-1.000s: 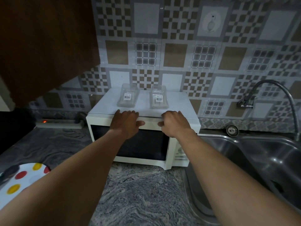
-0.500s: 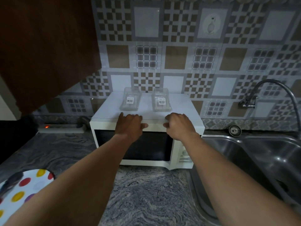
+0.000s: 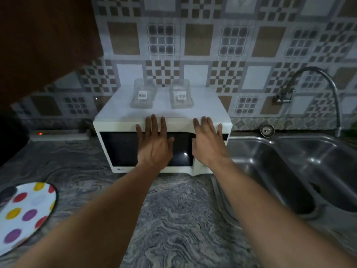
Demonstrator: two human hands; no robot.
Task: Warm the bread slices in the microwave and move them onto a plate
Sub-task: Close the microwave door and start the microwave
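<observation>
Bread is not visible anywhere; if the slices are inside the white microwave oven with the dark glass door (image 3: 119, 149), the closed door hides them. The left hand (image 3: 154, 146) and the right hand (image 3: 208, 146) lie flat against the upper part of this door, fingers straight and spread, holding nothing, probably to press it shut or to find its edge for opening. On top of the oven stand a clear plastic box with a barcode label (image 3: 143, 95) and a second such box (image 3: 181, 96); their content cannot be told. The round white plate with coloured dots (image 3: 25, 215) lies on the grey marbled counter (image 3: 173, 219) at the left, without bread.
</observation>
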